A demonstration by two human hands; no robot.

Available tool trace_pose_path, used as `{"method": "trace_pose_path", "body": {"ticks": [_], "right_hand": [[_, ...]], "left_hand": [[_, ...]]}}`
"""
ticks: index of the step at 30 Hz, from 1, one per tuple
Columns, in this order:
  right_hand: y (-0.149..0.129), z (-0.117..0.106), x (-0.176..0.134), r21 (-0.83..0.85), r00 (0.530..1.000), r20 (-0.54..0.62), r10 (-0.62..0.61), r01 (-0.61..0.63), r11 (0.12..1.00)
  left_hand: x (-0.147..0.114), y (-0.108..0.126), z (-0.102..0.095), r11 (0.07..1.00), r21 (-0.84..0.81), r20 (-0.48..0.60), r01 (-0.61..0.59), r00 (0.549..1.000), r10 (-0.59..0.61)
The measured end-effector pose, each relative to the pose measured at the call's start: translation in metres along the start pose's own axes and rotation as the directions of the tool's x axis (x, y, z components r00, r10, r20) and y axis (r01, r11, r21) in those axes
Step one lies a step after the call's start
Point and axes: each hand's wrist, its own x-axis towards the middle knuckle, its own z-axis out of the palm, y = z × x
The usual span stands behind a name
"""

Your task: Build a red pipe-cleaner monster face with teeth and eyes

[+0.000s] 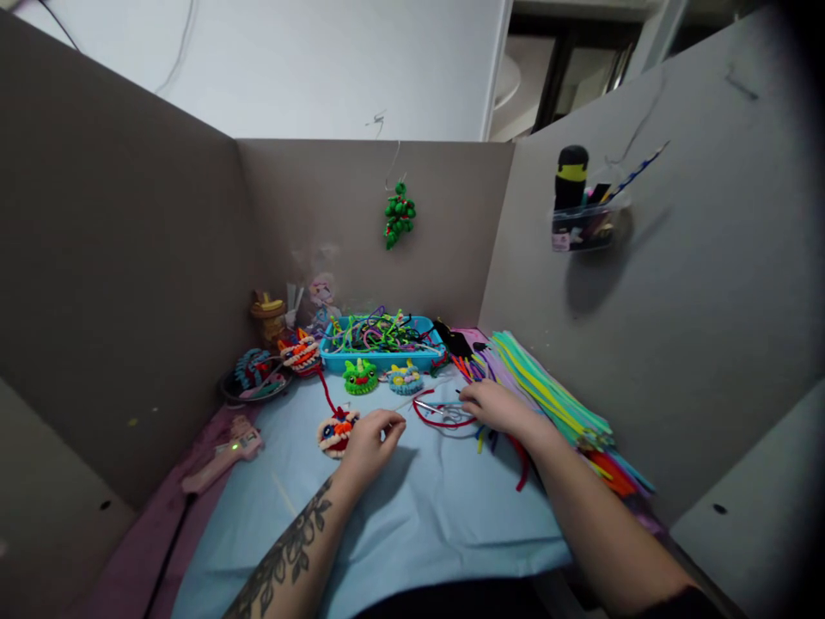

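Left hand (374,437), palm down, has its thumb and fingertips drawn narrow; whether they pinch something, I cannot tell. It overlaps the right edge of a red-and-cream fuzzy face (335,437) lying on the blue cloth (451,520). Right hand (495,404) bends its fingers down at the right of a silvery tool (426,407) and a curved red strand (444,425); its grip is hidden.

From the left, a pink glue gun (223,456) with a lit green light lies near, and a dark bowl (248,399) of fuzzy pieces stands farther off. An orange-and-white face (300,352) sits right of the bowl. In the far middle, a blue tray (335,361) holds tangled coloured stems, with a green figure (359,378) and a light-blue figure (405,380) just before it. Right of these, bundled straight stems (547,387) lie along the right wall.
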Motion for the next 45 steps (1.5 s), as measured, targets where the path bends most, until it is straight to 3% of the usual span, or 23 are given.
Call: {"method": "trace_pose_path", "body": {"ticks": [2, 6, 9, 10, 11, 13, 14, 15, 16, 17, 18, 19, 21, 24, 27, 29, 32, 34, 35, 36, 40, 42, 45], "right_hand": [[0.000, 0.000, -0.011, -0.083, 0.999, -0.018, -0.030, 0.028, 0.996], [0.012, 0.003, -0.023, -0.205, 0.998, -0.066, 0.023, -0.036, 0.978], [0.023, -0.012, -0.026, -0.128, 0.963, -0.269, -0.009, -0.027, 0.991], [0.023, -0.021, -0.026, -0.082, 0.907, -0.422, 0.008, -0.047, 0.996], [0.020, -0.031, -0.026, -0.023, 0.794, -0.605, 0.054, -0.085, 0.996], [0.003, -0.050, -0.025, 0.124, 0.474, -0.868, 0.150, -0.086, 0.989], [-0.012, -0.056, -0.024, 0.179, 0.373, -0.912, 0.172, -0.017, 0.984], [-0.030, -0.059, -0.021, 0.216, 0.339, -0.925, 0.173, 0.094, 0.972], [-0.049, -0.057, -0.018, 0.249, 0.382, -0.912, 0.150, 0.226, 0.942], [-0.069, -0.052, -0.013, 0.264, 0.467, -0.881, 0.081, 0.340, 0.903], [-0.089, -0.044, -0.008, 0.281, 0.520, -0.853, 0.036, 0.401, 0.872], [-0.106, -0.032, -0.003, 0.277, 0.533, -0.846, 0.000, 0.439, 0.855], [-0.131, -0.007, 0.008, 0.251, 0.505, -0.863, -0.030, 0.479, 0.841], [-0.144, 0.024, 0.018, 0.161, 0.428, -0.901, -0.069, 0.479, 0.863], [-0.138, 0.040, 0.020, 0.085, 0.425, -0.892, -0.152, 0.488, 0.869], [-0.134, 0.044, 0.021, 0.071, 0.444, -0.876, -0.190, 0.507, 0.859], [-0.130, 0.047, 0.023, 0.128, 0.469, -0.870, -0.154, 0.516, 0.847], [-0.128, 0.048, 0.025, 0.167, 0.453, -0.886, -0.102, 0.516, 0.840], [-0.127, 0.049, 0.024, 0.173, 0.433, -0.897, -0.085, 0.522, 0.835], [-0.126, 0.048, 0.024, 0.172, 0.410, -0.909, -0.074, 0.532, 0.829], [-0.124, 0.045, 0.018, 0.132, 0.359, -0.929, -0.089, 0.547, 0.827], [-0.124, 0.042, 0.016, 0.077, 0.375, -0.916, -0.144, 0.516, 0.853], [-0.125, 0.039, 0.017, -0.014, 0.419, -0.880, -0.224, 0.448, 0.894]], "left_hand": [[-0.002, 0.002, 0.001, 1.000, 0.004, 0.015, -0.020, 1.000, 0.020], [-0.005, 0.005, 0.005, 0.998, 0.027, 0.045, -0.055, 0.998, 0.054], [-0.005, 0.005, 0.006, 0.997, 0.029, 0.039, -0.071, 0.997, 0.070], [-0.004, 0.004, 0.006, 0.997, 0.023, 0.024, -0.071, 0.997, 0.070], [-0.004, 0.004, 0.007, 0.998, 0.011, 0.002, -0.067, 0.998, 0.067], [-0.003, 0.005, 0.005, 0.998, -0.030, -0.061, -0.052, 0.997, 0.050], [-0.003, 0.006, 0.004, 0.997, -0.059, -0.101, -0.049, 0.994, 0.043], [-0.002, 0.006, 0.002, 0.995, -0.090, -0.149, -0.052, 0.988, 0.038], [-0.002, 0.007, 0.000, 0.991, -0.121, -0.202, -0.062, 0.979, 0.036], [-0.002, 0.008, -0.003, 0.986, -0.146, -0.250, -0.076, 0.967, 0.037], [-0.001, 0.008, -0.006, 0.981, -0.168, -0.287, -0.093, 0.957, 0.041], [-0.001, 0.008, -0.009, 0.976, -0.191, -0.310, -0.105, 0.950, 0.041], [-0.001, 0.006, -0.012, 0.963, -0.251, -0.331, -0.093, 0.944, 0.005], [-0.001, 0.004, -0.013, 0.924, -0.382, -0.331, -0.017, 0.936, -0.120], [0.000, 0.007, -0.012, 0.895, -0.447, -0.312, 0.006, 0.936, -0.163], [0.001, 0.012, -0.015, 0.909, -0.413, -0.346, -0.053, 0.932, -0.103], [0.004, 0.022, -0.028, 0.938, -0.198, -0.426, -0.283, 0.887, 0.178], [0.007, 0.028, -0.041, 0.893, 0.055, -0.348, -0.446, 0.830, 0.436], [0.009, 0.030, -0.047, 0.854, 0.204, -0.304, -0.479, 0.798, 0.520], [0.010, 0.031, -0.052, 0.825, 0.344, -0.273, -0.448, 0.793, 0.544], [0.012, 0.027, -0.054, 0.665, 0.706, -0.107, -0.243, 0.892, 0.439], [0.010, 0.021, -0.047, 0.598, 0.778, -0.035, -0.191, 0.938, 0.345], [0.006, 0.015, -0.038, 0.542, 0.819, 0.056, -0.188, 0.966, 0.251]]}}
